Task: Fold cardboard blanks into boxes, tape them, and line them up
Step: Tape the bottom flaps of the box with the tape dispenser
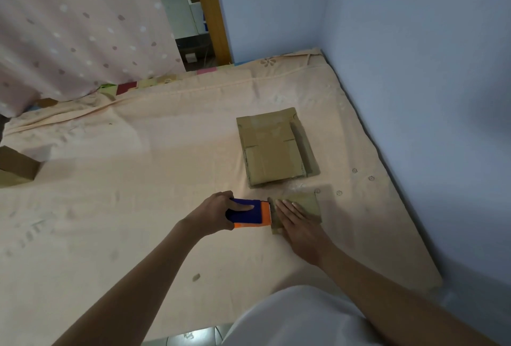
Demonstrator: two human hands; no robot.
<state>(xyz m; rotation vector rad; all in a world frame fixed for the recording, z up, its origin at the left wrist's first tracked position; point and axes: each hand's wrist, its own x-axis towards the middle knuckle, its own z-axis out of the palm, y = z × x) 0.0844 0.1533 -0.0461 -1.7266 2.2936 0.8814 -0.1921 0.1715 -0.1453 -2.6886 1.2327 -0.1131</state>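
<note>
Lying under the flat-fingered right hand (297, 224), small box (307, 203); left hand (218, 214) gripping tape dispenser (249, 214).

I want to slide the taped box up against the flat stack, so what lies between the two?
Head view: only bare peach sheet lies between the small box under the right hand and the stack of flat blanks.

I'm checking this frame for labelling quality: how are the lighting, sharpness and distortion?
Head view: dim, flat, bluish light; soft throughout, so the stack of flat blanks shows little detail; wide-angle bend curves the bed edges; a faint shadow falls beyond the small box; no glare.
</note>
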